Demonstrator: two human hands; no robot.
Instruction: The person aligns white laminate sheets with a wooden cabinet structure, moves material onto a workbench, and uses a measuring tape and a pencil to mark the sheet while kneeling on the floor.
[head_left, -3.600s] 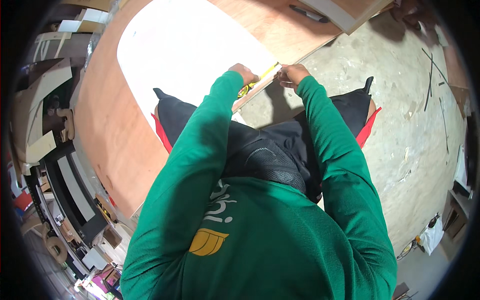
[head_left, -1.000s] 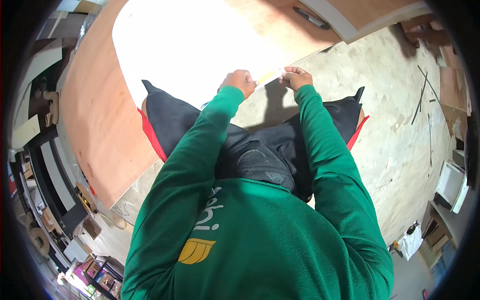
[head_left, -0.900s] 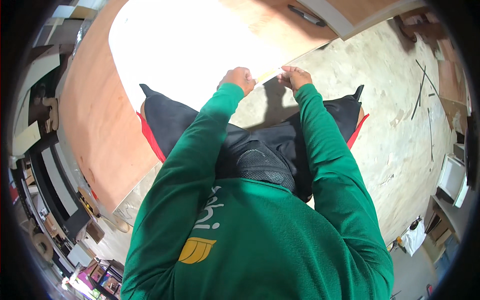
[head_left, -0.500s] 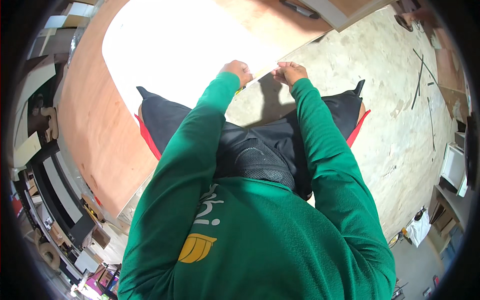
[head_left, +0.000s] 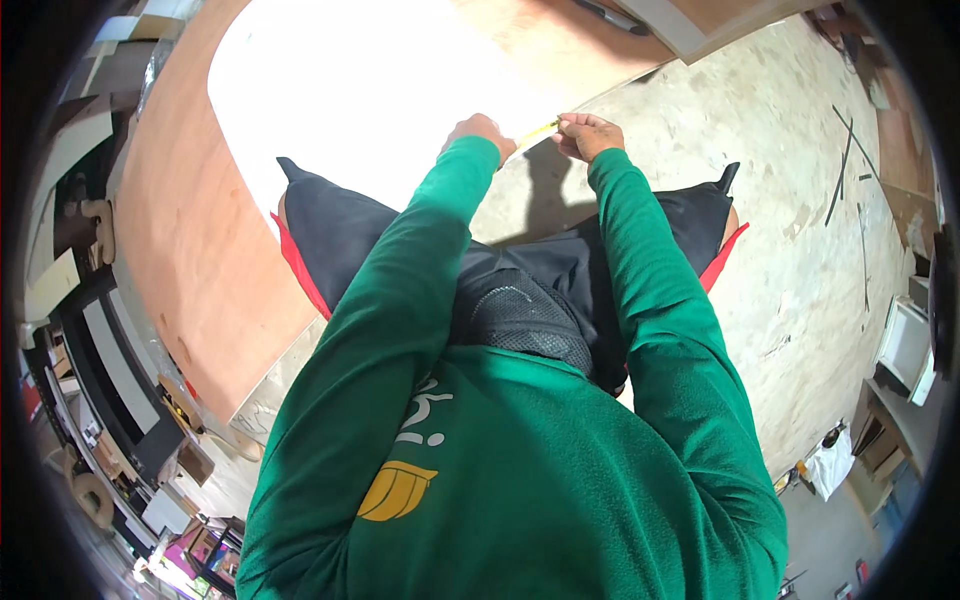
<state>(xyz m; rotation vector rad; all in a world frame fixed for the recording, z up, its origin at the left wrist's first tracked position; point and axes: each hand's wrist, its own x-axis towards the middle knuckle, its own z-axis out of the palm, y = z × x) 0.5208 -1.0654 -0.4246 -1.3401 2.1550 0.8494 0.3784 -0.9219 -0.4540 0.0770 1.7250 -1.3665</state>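
Note:
A yellow tape measure blade (head_left: 540, 131) stretches a short way between my two hands, over the near right edge of a bright white sheet (head_left: 370, 90). My left hand (head_left: 481, 132) is closed at the sheet's edge around the tape measure's other end; its fingers and the case are mostly hidden behind the hand. The thumb and fingers of my right hand (head_left: 590, 136) pinch the free end of the blade, just beyond the sheet's edge and above the floor. The sheet lies flat on a plywood board (head_left: 200, 240), its surface washed out by glare.
A dark marker-like tool (head_left: 612, 16) lies on the plywood at the top, beside a pale-edged wooden panel (head_left: 700, 30). Thin dark strips (head_left: 840, 165) are scattered on the stained concrete floor (head_left: 800, 260) at the right. Assorted boards and clutter line the left side.
My right hand has moved slightly right and up, away from the left. More yellow blade now shows between the hands. The view has shifted a little.

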